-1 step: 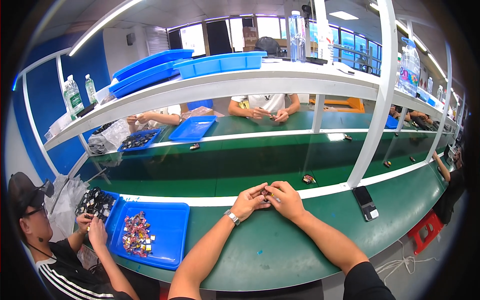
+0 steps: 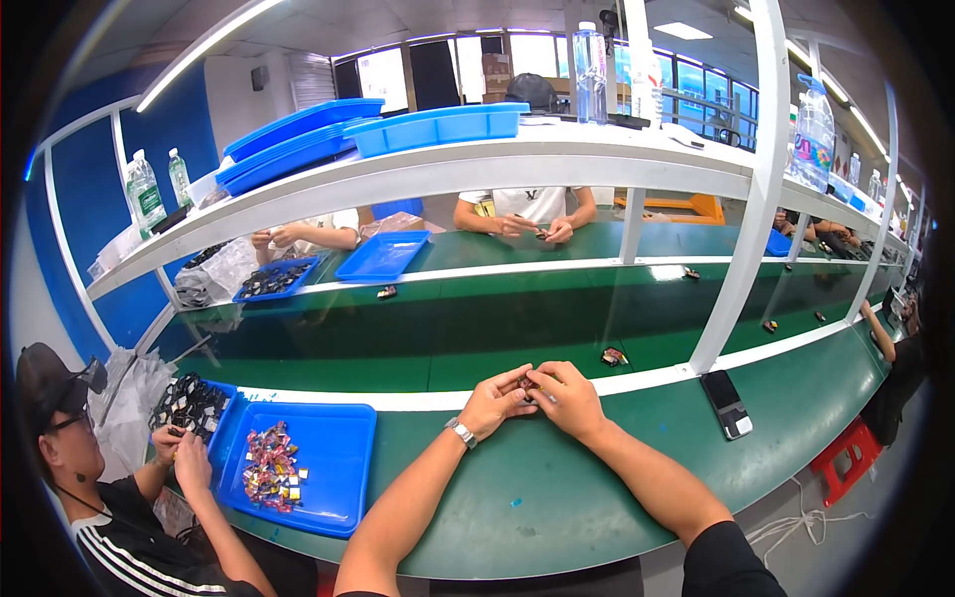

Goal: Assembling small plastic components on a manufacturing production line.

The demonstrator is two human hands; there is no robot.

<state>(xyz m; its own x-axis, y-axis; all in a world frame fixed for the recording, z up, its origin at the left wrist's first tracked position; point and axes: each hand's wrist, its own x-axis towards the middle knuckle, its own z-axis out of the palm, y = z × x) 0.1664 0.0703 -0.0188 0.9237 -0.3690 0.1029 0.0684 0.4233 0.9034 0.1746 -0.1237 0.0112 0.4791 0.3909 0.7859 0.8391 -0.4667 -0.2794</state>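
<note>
My left hand (image 2: 497, 400), with a metal-banded watch at its wrist, and my right hand (image 2: 567, 398) meet above the near edge strip of the green bench (image 2: 557, 497). Between their fingertips they both pinch a small dark-red part (image 2: 528, 388); the fingers cover most of it, so its exact kind does not show. To the left lies a blue tray (image 2: 348, 478) with a heap of small pink, yellow and silver parts (image 2: 274, 468). Just beyond my hands, a small red-and-black part (image 2: 614, 356) rests on the dark green strip.
A black-and-grey phone (image 2: 727, 405) lies right of my hands, near a white upright post (image 2: 741, 269). At left a co-worker's hands (image 2: 179, 448) handle a part beside a tray of black parts (image 2: 189, 406). Overhead, a white shelf (image 2: 448, 171) carries blue trays and bottles. Others sit opposite.
</note>
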